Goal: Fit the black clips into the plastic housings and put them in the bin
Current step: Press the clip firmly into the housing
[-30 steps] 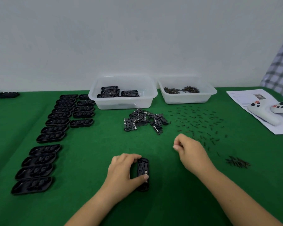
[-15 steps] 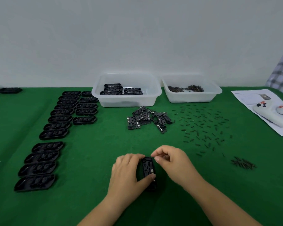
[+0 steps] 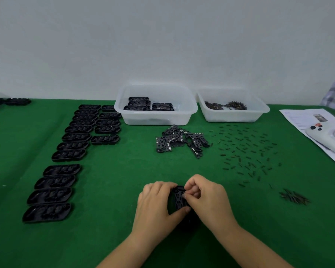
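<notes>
Head view: green table [image 3: 108, 244] fills the frame under a white wall [image 3: 162, 35]. Two clear tubs at the back: your bin [image 3: 156, 118] holds a few finished housings, the second tub [image 3: 233, 115] holds small dark parts. Empty housings [image 3: 68, 154] lie in rows on the left. A paper [image 3: 306, 120] with two white controllers [image 3: 325, 138] on it lies far right. Clips [image 3: 180, 140] are piled just in front of the bin, with pins [image 3: 246, 149] scattered beside them. Your hands are together near the front edge, both on one housing [image 3: 179, 198]: left hand [image 3: 157, 207] grips it with fingers curled over the top and thumb at its near end; right hand [image 3: 207, 200] has curled fingertips pinching at its right edge. Can't tell what the right fingers hold.
</notes>
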